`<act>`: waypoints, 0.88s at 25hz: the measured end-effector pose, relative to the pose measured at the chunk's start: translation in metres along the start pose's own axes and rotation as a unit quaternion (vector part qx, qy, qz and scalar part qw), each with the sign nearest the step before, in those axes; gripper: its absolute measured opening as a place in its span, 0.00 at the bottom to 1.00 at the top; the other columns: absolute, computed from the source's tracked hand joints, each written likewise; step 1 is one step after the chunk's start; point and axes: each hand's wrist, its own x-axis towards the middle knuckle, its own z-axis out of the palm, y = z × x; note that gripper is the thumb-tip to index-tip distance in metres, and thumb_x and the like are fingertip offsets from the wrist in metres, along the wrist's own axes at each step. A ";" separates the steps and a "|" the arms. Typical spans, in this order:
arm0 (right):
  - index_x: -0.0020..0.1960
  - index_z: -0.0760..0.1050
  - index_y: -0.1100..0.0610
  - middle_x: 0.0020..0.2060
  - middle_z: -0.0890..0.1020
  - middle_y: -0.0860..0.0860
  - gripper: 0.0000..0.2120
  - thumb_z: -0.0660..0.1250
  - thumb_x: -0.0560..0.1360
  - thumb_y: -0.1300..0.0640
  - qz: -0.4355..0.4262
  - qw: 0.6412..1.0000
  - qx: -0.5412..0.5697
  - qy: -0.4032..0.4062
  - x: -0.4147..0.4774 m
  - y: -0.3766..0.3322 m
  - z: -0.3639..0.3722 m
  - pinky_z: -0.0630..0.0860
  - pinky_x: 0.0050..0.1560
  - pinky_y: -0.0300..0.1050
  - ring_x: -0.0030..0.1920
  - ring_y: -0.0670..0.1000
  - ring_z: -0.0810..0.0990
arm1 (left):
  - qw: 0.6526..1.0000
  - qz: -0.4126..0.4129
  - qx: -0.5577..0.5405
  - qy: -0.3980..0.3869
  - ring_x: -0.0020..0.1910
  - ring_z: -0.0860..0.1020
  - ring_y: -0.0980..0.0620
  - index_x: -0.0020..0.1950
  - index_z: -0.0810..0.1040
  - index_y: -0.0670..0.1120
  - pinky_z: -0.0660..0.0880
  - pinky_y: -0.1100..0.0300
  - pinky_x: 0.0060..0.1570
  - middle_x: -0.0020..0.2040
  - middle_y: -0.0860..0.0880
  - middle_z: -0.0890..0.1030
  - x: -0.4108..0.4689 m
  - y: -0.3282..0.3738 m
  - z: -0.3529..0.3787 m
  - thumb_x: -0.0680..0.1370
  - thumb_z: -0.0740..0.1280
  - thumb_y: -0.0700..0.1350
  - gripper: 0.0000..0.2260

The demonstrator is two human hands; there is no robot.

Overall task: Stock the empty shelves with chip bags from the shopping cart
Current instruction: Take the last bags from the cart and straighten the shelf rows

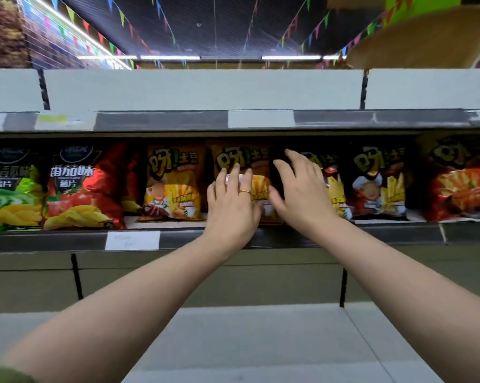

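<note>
Grey metal shop shelf [53, 240], middle tier: seven glossy foil chip bags [172, 181] upright in one row; one green, two red, two yellow-orange, two black. Central yellow-orange foil chip bag [243, 160]: bold lettering, fries pictured. Two hands: left hand [233, 203] flat on it, fingers straight; right hand [299, 189] spread across its right edge, gripping nothing.

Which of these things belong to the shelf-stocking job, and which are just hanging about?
Job:
middle orange chip bag
black chip bag
red chip bag
shelf

Just there:
flags
ceiling light
price label
</note>
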 end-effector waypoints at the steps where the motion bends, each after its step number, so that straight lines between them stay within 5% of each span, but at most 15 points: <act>1: 0.57 0.75 0.65 0.58 0.77 0.66 0.22 0.60 0.69 0.52 0.006 1.000 -0.006 -0.009 -0.006 0.015 -0.005 0.73 0.56 0.60 0.58 0.66 0.76 | 1.000 -0.007 0.005 -0.007 0.76 0.50 0.43 0.77 0.53 0.46 0.49 0.48 0.72 0.78 0.44 0.53 0.001 0.012 0.004 0.80 0.58 0.52 0.29; 4: 0.65 0.71 0.64 0.64 0.72 0.65 0.25 0.61 0.72 0.51 0.030 0.999 -0.028 -0.031 -0.020 0.054 -0.014 0.68 0.62 0.60 0.65 0.65 0.71 | 0.999 -0.024 0.008 -0.032 0.76 0.47 0.44 0.78 0.49 0.48 0.47 0.45 0.73 0.78 0.45 0.49 0.008 0.042 0.011 0.80 0.59 0.53 0.31; 7: 0.76 0.53 0.55 0.75 0.54 0.59 0.33 0.60 0.77 0.45 0.099 0.989 -0.022 -0.104 -0.029 0.078 -0.011 0.52 0.72 0.60 0.75 0.59 0.51 | 0.997 -0.050 0.008 -0.054 0.76 0.46 0.44 0.78 0.47 0.49 0.44 0.43 0.73 0.78 0.45 0.47 0.013 0.057 0.016 0.79 0.60 0.54 0.33; 9: 0.77 0.46 0.52 0.76 0.48 0.58 0.36 0.58 0.77 0.41 0.134 0.981 0.009 -0.140 -0.033 0.087 -0.006 0.50 0.73 0.61 0.76 0.59 0.46 | 0.995 -0.069 0.005 -0.067 0.76 0.47 0.43 0.78 0.47 0.49 0.45 0.44 0.73 0.78 0.45 0.47 0.014 0.064 0.020 0.79 0.60 0.54 0.33; 17: 0.77 0.43 0.55 0.74 0.45 0.63 0.38 0.60 0.76 0.44 0.177 0.962 0.132 -0.162 -0.024 0.088 0.017 0.59 0.69 0.57 0.73 0.65 0.54 | 0.962 -0.095 -0.232 -0.107 0.76 0.55 0.48 0.77 0.50 0.42 0.54 0.58 0.72 0.76 0.44 0.54 0.027 0.083 0.039 0.79 0.64 0.49 0.33; 22: 0.74 0.47 0.55 0.71 0.51 0.61 0.35 0.64 0.76 0.48 0.184 0.963 0.091 -0.173 -0.008 0.098 0.021 0.71 0.57 0.54 0.69 0.63 0.61 | 0.954 -0.116 -0.235 -0.145 0.75 0.57 0.43 0.78 0.48 0.43 0.58 0.52 0.71 0.76 0.41 0.54 0.050 0.088 0.054 0.80 0.61 0.46 0.31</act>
